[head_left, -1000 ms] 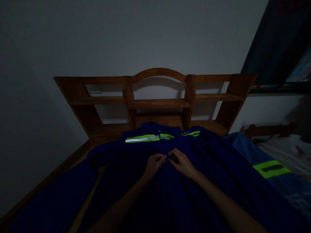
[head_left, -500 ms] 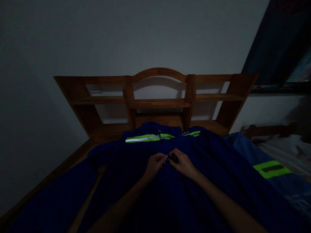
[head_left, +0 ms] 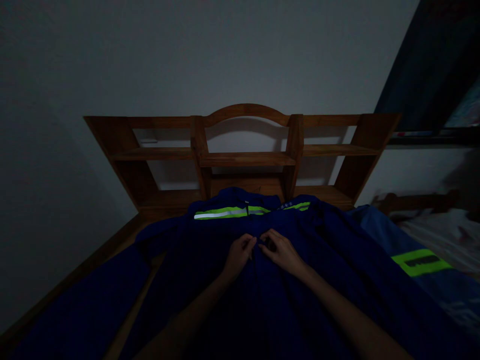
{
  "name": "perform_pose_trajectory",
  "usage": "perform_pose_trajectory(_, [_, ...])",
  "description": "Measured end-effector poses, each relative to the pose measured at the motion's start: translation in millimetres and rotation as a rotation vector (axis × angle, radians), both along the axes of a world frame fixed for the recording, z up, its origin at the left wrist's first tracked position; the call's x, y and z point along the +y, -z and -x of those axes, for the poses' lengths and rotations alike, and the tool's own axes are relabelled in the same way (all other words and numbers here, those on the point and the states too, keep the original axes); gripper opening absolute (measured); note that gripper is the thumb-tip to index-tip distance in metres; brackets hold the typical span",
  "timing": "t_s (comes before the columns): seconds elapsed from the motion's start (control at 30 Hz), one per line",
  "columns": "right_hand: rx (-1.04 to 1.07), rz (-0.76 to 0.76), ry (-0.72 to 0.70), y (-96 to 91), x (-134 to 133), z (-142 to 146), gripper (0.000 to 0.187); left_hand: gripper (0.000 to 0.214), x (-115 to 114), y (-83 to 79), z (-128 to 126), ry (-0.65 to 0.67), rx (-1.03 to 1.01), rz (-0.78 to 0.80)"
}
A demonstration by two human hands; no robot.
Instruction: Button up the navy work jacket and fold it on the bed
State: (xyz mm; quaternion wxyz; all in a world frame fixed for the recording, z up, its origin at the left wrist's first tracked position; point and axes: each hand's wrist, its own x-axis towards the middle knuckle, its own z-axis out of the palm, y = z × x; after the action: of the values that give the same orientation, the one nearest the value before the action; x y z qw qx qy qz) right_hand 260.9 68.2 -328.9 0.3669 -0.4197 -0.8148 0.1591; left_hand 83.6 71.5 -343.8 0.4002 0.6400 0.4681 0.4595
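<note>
A dark blue work jacket (head_left: 210, 250) with yellow-green and silver reflective stripes lies spread out, its collar toward the wooden headboard. Over the middle of its front, my left hand (head_left: 240, 252) pinches the front edge of the jacket between thumb and fingers. Just to the right, my right hand (head_left: 281, 252) is curled with thumb and fingertips brought together at the same front edge. The two sets of fingertips nearly meet. Dim light hides the fine detail between them, and any button or fastener there is too dark to make out.
Behind the jacket stands a wooden headboard with shelves (head_left: 247, 159) against a pale wall (head_left: 240, 55). To the right lies another blue garment (head_left: 378, 225) with a yellow-green band. A dark curtain (head_left: 427, 75) hangs at the upper right.
Both hands stay at the same spot on the jacket front. The left fingertips have shifted very slightly left and up; the jacket lies as before.
</note>
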Motion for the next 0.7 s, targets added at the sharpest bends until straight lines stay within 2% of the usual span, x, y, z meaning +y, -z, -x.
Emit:
perform_pose_trajectory(0.17, [-0.002,0.015,-0.013,-2.1,-0.4,-1.6,0.013,0.039,0.0,3.6,0.7,-0.024,-0.003,-0.04])
perform_pose_trajectory(0.7, [0.004,-0.012,-0.042,0.0,3.1,-3.4,0.014,0.032,4.8,5.0,1.1,0.016,-0.073,0.112])
